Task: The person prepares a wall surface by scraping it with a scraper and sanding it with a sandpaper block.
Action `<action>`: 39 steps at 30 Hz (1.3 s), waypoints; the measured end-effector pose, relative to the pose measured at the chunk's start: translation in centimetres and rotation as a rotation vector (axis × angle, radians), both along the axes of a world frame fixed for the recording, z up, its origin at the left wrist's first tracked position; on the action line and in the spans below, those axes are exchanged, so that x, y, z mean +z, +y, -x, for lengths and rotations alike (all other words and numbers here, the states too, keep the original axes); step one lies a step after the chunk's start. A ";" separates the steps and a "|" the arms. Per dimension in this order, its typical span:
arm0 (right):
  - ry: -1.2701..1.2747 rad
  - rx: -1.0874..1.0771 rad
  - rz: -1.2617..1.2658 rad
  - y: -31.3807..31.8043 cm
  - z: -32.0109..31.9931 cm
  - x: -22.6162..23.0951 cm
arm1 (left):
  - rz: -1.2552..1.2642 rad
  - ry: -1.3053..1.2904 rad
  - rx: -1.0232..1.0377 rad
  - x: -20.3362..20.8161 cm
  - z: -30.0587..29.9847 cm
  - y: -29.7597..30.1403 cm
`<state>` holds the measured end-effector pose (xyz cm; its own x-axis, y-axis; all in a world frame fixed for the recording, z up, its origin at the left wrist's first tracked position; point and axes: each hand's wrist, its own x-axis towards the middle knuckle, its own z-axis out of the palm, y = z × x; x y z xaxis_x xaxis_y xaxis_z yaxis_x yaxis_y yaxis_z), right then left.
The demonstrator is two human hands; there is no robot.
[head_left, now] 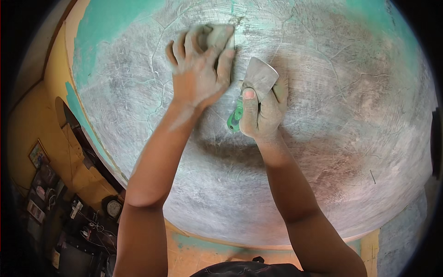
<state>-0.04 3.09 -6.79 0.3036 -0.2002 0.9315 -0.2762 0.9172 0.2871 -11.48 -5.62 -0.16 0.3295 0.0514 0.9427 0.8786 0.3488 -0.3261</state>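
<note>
My left hand (196, 76) presses a flat, dusty pale piece (220, 36), perhaps sandpaper, against the wall (323, 106). Its fingers bend over the piece, and I cannot make out its exact kind. Lower and to the right, my right hand (267, 111) is closed round a putty knife (262, 76). The wide metal blade points up, with the thumb lying on it, and the green handle (235, 117) sticks out at lower left. Both hands are coated in pale dust. Around them the wall is scraped grey-white, with cracks and turquoise paint (110, 23) along the upper part.
A nail-like spike (373, 177) juts from the wall at right. At lower left stand a round clock (112, 207), tangled cables (94, 226) and dark household items, with a framed picture (38, 153) on a yellow wall. Orange floor (198, 258) shows below.
</note>
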 end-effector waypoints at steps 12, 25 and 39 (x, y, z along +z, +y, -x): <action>-0.004 -0.047 -0.024 0.0 0.0 0.1 | 0.018 -0.142 -0.026 -0.1 -1.2 0.4; 0.051 -0.116 -0.046 0.2 -0.6 0.5 | 0.028 -0.203 -0.067 -0.5 -1.7 0.9; 0.014 -0.121 -0.061 0.4 -0.5 0.4 | 0.040 -0.086 -0.016 2.2 -0.9 0.1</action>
<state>0.46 3.47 -6.41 0.2868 -0.2925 0.9122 -0.1600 0.9242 0.3467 -10.63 -5.54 2.02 0.2482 0.0845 0.9650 0.9095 0.3225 -0.2621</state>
